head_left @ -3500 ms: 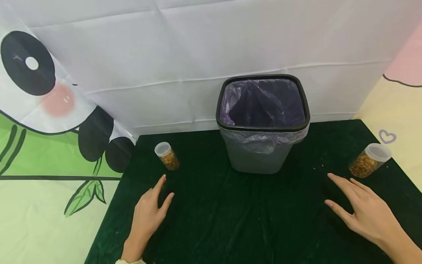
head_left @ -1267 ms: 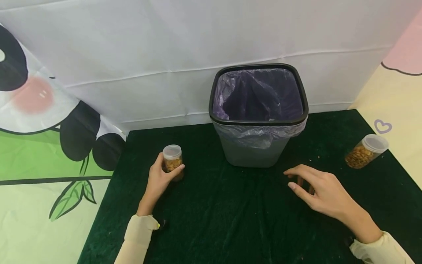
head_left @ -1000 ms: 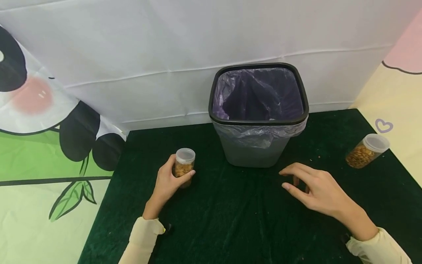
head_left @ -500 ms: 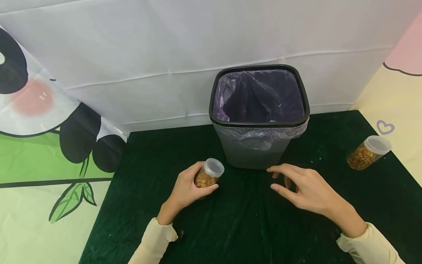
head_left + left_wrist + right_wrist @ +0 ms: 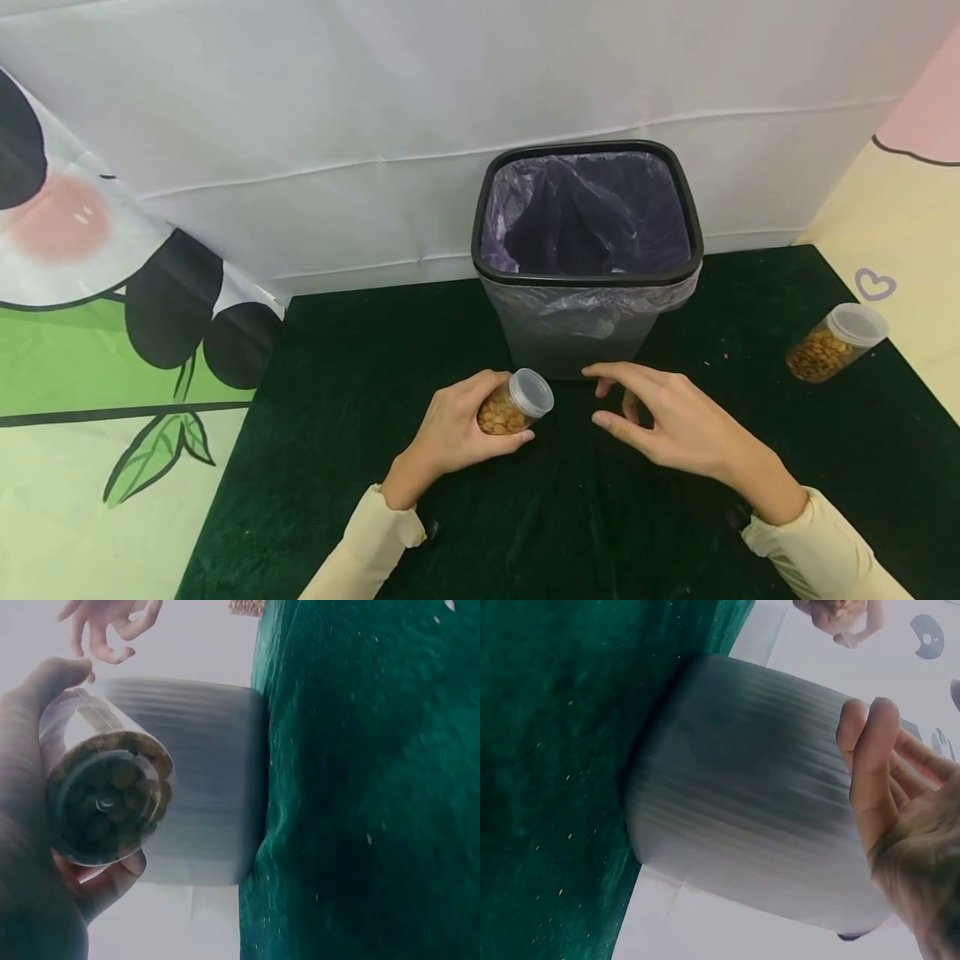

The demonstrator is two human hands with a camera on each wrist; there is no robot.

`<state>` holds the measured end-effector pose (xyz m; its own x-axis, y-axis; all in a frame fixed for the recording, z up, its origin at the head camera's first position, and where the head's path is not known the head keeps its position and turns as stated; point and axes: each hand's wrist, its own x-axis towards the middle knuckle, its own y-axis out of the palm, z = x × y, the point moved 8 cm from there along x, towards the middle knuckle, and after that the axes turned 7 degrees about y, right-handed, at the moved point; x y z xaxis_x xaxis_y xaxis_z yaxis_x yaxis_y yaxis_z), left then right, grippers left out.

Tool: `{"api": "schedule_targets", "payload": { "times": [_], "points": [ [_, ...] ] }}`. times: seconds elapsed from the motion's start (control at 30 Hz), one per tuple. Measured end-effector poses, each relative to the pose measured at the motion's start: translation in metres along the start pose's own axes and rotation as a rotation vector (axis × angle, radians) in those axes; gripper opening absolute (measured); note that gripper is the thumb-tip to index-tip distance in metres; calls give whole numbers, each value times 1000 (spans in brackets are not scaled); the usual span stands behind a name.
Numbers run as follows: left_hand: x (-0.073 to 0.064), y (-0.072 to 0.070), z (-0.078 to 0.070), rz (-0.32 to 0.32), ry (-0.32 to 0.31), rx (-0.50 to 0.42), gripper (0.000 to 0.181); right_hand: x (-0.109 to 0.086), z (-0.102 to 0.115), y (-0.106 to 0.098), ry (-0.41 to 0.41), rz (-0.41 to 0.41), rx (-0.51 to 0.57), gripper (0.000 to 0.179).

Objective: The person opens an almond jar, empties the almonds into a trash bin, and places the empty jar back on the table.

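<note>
The left hand [image 5: 450,427] grips a lidded clear jar [image 5: 517,404]; the right hand [image 5: 671,418], loosely curved, hangs apart at the jar's three o'clock.

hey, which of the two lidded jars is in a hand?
The clear jar gripped by the left hand, in front of the trash bin. The other jar sits unheld on the green cloth, near its right edge.

No letters or numbers readable
The one sign to make out is a purple heart outline [image 5: 875,284] on the pale yellow backdrop [image 5: 918,258], right side of the head view.
</note>
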<state>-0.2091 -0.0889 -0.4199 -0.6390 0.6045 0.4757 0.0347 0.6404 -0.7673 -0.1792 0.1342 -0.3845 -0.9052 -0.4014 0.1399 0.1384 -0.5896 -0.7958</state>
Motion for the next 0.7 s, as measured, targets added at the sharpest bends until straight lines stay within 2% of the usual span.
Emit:
{"api": "schedule_targets", "payload": {
  "times": [0.33,0.57,0.7],
  "points": [
    [14,10,-23,-30,146,172,61,10,10,10,22,34,-7,53],
    [21,10,-43,-40,262,386,58,13,12,17,23,44,2,51],
    [23,10,-51,-72,324,482,55,14,11,19,32,48,14,50]
  ]
}}
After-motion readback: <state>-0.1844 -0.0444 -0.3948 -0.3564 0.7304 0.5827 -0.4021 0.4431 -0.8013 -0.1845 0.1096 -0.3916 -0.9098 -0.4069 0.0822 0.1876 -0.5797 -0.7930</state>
